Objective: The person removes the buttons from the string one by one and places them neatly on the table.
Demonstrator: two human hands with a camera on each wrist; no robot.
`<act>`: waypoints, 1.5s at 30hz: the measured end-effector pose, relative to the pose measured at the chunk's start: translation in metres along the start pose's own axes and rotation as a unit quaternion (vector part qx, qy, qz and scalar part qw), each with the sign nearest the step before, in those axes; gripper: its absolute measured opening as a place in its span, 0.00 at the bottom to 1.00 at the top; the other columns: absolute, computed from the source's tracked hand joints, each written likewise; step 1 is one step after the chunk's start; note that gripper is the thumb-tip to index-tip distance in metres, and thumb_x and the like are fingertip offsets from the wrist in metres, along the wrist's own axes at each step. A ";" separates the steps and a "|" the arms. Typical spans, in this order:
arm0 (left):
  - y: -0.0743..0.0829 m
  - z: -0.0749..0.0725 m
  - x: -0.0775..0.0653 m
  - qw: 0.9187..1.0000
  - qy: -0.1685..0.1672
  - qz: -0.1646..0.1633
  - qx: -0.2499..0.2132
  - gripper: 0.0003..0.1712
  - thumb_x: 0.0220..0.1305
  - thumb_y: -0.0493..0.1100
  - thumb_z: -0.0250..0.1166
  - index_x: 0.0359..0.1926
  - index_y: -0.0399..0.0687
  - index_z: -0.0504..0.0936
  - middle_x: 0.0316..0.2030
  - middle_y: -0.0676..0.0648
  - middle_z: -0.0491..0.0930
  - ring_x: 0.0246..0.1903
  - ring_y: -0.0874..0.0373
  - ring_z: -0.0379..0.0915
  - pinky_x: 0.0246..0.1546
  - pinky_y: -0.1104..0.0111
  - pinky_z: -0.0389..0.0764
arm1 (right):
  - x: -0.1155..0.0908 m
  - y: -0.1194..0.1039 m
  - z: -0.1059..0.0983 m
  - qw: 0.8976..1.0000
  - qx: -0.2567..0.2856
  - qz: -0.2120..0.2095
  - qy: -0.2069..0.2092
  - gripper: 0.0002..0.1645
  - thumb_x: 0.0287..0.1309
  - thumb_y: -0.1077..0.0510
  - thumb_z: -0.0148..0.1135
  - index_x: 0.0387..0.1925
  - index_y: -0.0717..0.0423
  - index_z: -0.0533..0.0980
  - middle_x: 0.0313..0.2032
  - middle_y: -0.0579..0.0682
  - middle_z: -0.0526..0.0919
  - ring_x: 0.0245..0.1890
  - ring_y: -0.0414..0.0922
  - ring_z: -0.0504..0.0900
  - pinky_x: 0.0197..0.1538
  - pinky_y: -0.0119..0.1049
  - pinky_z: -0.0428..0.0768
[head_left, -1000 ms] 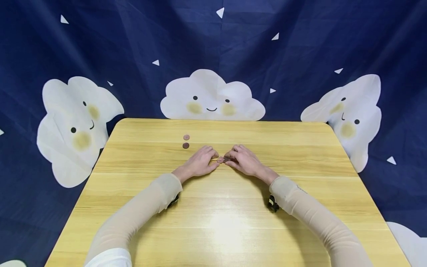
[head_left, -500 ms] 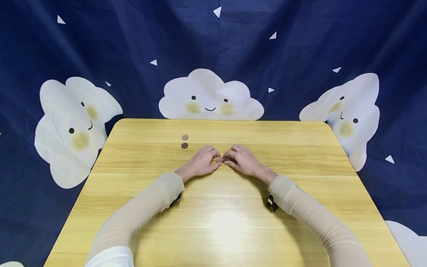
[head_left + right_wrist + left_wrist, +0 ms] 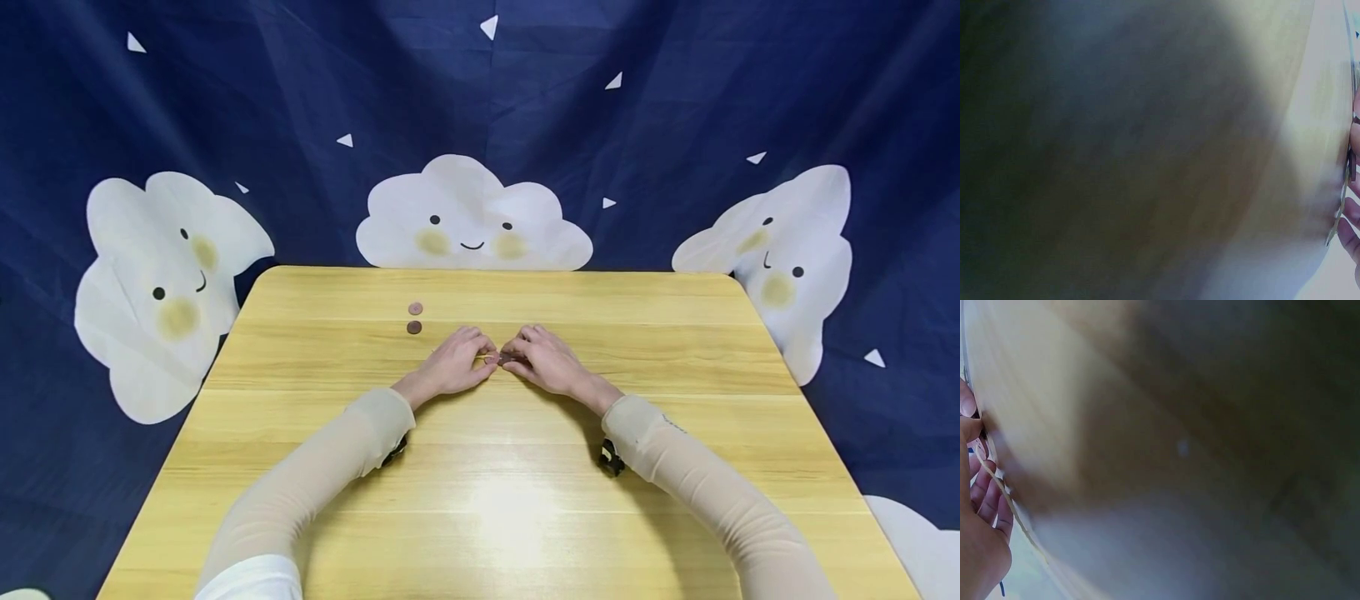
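Near the middle of the table, the left hand [image 3: 453, 364] pinches a small pinkish round disc [image 3: 492, 359] between thumb and fingers. A thin yellow cord [image 3: 482, 357] shows at that disc; in the left wrist view the cord [image 3: 1017, 515] runs down past the fingers. Facing it, the right hand [image 3: 550, 362] pinches a dark brown round disc [image 3: 506, 358]. The two discs meet or overlap between the fingertips, which partly hide them. At the right wrist view's edge, fingers [image 3: 1351, 237] of the right hand appear beside a thin strand.
Left of the hands, a pinkish disc [image 3: 416, 308] and a dark brown disc [image 3: 414, 327] lie on the wooden table [image 3: 480, 467], one behind the other. A dark blue cloth [image 3: 480, 92] with clouds hangs behind the table's far edge.
The left hand has shifted slightly right, bringing the pinkish disc closer to the dark one. The right hand has barely moved. Both hands keep their grip.
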State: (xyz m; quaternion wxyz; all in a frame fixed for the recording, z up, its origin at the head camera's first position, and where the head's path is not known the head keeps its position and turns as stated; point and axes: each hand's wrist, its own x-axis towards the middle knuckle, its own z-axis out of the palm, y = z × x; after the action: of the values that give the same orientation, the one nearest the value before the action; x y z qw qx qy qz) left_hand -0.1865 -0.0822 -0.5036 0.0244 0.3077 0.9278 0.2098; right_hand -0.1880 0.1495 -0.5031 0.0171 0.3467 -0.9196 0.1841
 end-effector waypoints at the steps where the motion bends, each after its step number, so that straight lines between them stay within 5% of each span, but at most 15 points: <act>1: 0.000 0.000 0.000 1.000 0.000 0.000 0.000 0.14 0.72 0.50 0.67 0.50 0.46 0.84 0.47 0.48 0.82 0.53 0.51 0.76 0.60 0.58 0.79 | 0.000 0.000 0.000 1.000 -0.002 0.000 0.000 0.15 0.71 0.48 0.67 0.53 0.50 0.85 0.44 0.48 0.83 0.44 0.45 0.75 0.50 0.42 0.77; 37: -0.021 -0.014 -0.024 0.999 0.040 -0.021 -0.029 0.12 0.71 0.48 0.68 0.50 0.49 0.85 0.50 0.49 0.86 0.57 0.51 0.79 0.65 0.58 0.80 | -0.004 0.001 -0.006 1.000 -0.004 0.007 -0.007 0.16 0.71 0.48 0.67 0.54 0.48 0.85 0.45 0.49 0.83 0.46 0.48 0.77 0.51 0.45 0.79; 45: -0.028 -0.017 -0.032 0.998 0.058 -0.022 -0.031 0.12 0.70 0.48 0.68 0.49 0.47 0.86 0.47 0.48 0.86 0.50 0.52 0.79 0.59 0.58 0.81 | -0.004 0.000 -0.006 1.000 -0.009 0.006 -0.004 0.16 0.71 0.48 0.67 0.54 0.49 0.85 0.44 0.50 0.83 0.47 0.49 0.78 0.51 0.47 0.80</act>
State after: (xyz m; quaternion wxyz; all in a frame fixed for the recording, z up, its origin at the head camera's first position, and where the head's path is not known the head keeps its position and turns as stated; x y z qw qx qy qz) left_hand -0.1796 -0.1277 -0.5020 -0.0154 0.2740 0.9271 0.2552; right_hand -0.1855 0.1545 -0.4983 0.0153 0.3419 -0.9232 0.1747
